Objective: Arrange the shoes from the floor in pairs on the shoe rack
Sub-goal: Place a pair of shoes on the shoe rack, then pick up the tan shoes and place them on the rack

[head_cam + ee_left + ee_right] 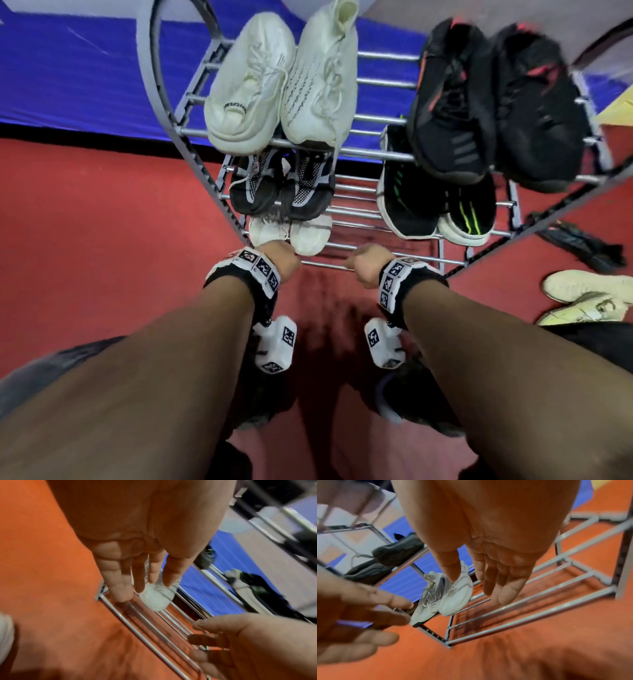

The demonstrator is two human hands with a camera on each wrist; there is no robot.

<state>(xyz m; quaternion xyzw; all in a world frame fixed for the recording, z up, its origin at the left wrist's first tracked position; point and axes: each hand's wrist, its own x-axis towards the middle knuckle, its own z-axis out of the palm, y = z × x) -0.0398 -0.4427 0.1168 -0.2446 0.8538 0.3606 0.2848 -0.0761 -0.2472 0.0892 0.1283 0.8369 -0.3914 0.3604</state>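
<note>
Metal rails form the shoe rack (373,265), which stands on a red floor (102,212). Top tier: a white pair (281,85) at left, a black-and-red pair (496,102) at right. Middle tier: a black-and-grey mesh pair (281,185) at left, a black pair with green stripes (435,202) at right. Bottom tier: a white pair of sneakers (443,596) sits side by side at the left end, toes toward the front rail. The left hand (137,547) hovers just above this pair, fingers extended and relaxed, holding nothing. The right hand (496,561) hovers over the bare rails beside the pair, fingers likewise loose and holding nothing. Two pale shoes (589,298) lie on the floor at right
</note>
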